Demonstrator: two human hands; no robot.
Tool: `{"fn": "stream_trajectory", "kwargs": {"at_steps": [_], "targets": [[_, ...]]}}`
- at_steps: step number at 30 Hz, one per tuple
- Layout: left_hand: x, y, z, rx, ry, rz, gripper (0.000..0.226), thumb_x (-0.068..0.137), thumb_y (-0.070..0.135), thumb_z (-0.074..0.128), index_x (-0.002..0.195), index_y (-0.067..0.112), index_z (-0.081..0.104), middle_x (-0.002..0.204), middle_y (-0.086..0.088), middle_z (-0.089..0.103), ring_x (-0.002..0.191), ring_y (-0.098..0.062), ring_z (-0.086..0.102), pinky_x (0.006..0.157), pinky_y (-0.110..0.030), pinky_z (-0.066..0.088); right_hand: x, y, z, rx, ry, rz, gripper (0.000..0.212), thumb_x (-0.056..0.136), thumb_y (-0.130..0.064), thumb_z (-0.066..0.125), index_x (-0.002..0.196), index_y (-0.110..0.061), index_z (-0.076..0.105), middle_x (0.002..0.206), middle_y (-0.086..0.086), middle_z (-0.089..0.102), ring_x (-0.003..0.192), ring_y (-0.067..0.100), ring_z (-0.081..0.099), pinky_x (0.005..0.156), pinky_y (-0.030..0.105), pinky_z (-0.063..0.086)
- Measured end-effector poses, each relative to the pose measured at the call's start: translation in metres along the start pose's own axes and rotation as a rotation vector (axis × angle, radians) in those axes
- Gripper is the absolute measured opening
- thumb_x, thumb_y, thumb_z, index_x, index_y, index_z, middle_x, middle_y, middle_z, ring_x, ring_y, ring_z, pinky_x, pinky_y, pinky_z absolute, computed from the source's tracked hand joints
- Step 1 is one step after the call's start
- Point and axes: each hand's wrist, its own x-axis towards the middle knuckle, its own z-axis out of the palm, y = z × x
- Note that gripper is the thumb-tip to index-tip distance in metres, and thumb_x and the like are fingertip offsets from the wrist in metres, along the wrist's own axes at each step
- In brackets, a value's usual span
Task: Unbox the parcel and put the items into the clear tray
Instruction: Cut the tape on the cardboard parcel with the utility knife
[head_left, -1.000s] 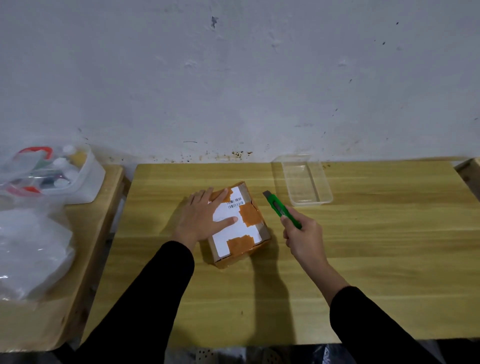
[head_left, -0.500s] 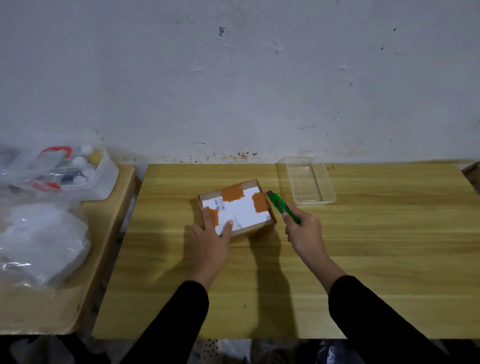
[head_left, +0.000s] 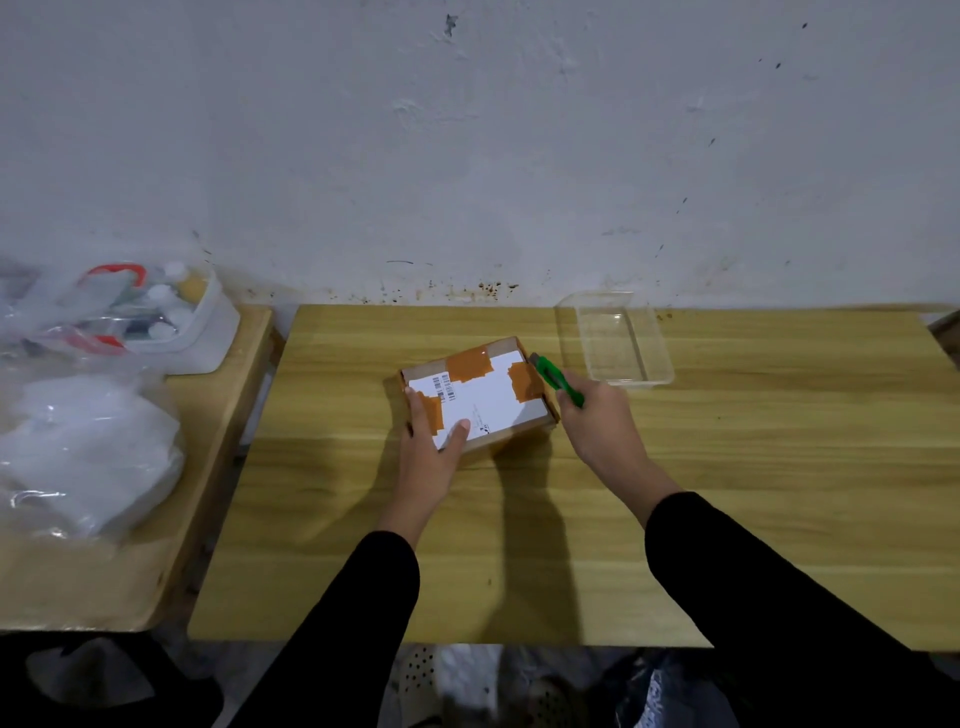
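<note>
Open tabletop (head_left: 779, 493) right of the parcel (head_left: 483, 400) — clear tray (head_left: 618, 343) by the wall (head_left: 519, 156)

I log a flat brown cardboard parcel (head_left: 480, 402), sealed, lying flat mid-way across the wooden table (head_left: 753, 467). White barcoded label faces up, with orange tape patches over three edges. A clear rectangular plastic tray (head_left: 615, 340) stands upright behind-right, near but apart.
</note>
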Motion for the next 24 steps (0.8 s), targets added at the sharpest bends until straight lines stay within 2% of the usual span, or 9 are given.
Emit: {"fn": "stream_trajectory", "kwargs": {"at_steps": [3,8,11,15,18,24], "targets": [[0.001,-0.002,0.002,-0.018,-0.001,0.007,0.079,0.093,0.046,0.045,0.148,0.029,-0.009,0.153,-0.013,0.022,0.137,-0.032,0.028,0.108,-0.041,0.03,0.006,-0.004,-0.001,-0.071,-0.038,0.008,0.026,0.093,-0.007,0.042,0.111,-0.01,0.062,0.063,0.004,0.049,0.048,0.015,0.041,0.041,0.023,0.031],[0.001,-0.003,0.003,-0.044,0.004,0.004,0.079,0.093,0.046,0.045,0.148,0.027,-0.007,0.152,-0.012,0.022,0.138,-0.031,0.027,0.109,-0.041,0.029,0.018,-0.012,0.001,-0.197,-0.127,0.045,0.023,0.091,-0.006,0.04,0.101,-0.002,0.06,0.077,0.015,0.055,0.06,0.026,0.048,0.045,0.026,0.033],[0.0,-0.002,0.005,-0.08,0.027,-0.01,0.077,0.094,0.044,0.045,0.149,0.026,-0.006,0.151,-0.014,0.023,0.138,-0.03,0.026,0.108,-0.039,0.028,0.02,-0.015,-0.002,-0.244,-0.171,0.059,0.025,0.09,-0.005,0.039,0.104,-0.002,0.06,0.081,0.016,0.056,0.065,0.028,0.049,0.044,0.025,0.031],[-0.001,0.0,0.009,-0.049,0.041,-0.04,0.076,0.095,0.045,0.042,0.149,0.027,-0.008,0.151,-0.015,0.024,0.137,-0.031,0.027,0.107,-0.042,0.03,0.009,-0.011,-0.007,-0.265,-0.164,0.059,0.025,0.091,-0.007,0.039,0.104,-0.004,0.061,0.078,0.013,0.054,0.054,0.02,0.045,0.044,0.026,0.033],[-0.001,0.002,0.009,-0.016,0.051,-0.051,0.075,0.095,0.046,0.041,0.149,0.027,-0.008,0.151,-0.014,0.024,0.137,-0.031,0.027,0.107,-0.042,0.03,-0.008,-0.006,-0.008,-0.327,-0.139,0.018,0.024,0.093,-0.01,0.039,0.107,-0.004,0.057,0.082,0.016,0.056,0.066,0.03,0.054,0.054,0.035,0.044],[-0.002,0.003,0.009,-0.012,0.057,-0.054,0.075,0.095,0.046,0.041,0.149,0.027,-0.007,0.15,-0.017,0.026,0.136,-0.032,0.028,0.105,-0.043,0.032,-0.037,0.013,-0.008,-0.372,-0.073,-0.04,0.031,0.095,-0.015,0.038,0.125,-0.012,0.047,0.077,0.02,0.06,0.068,0.036,0.057,0.055,0.038,0.042]]}}
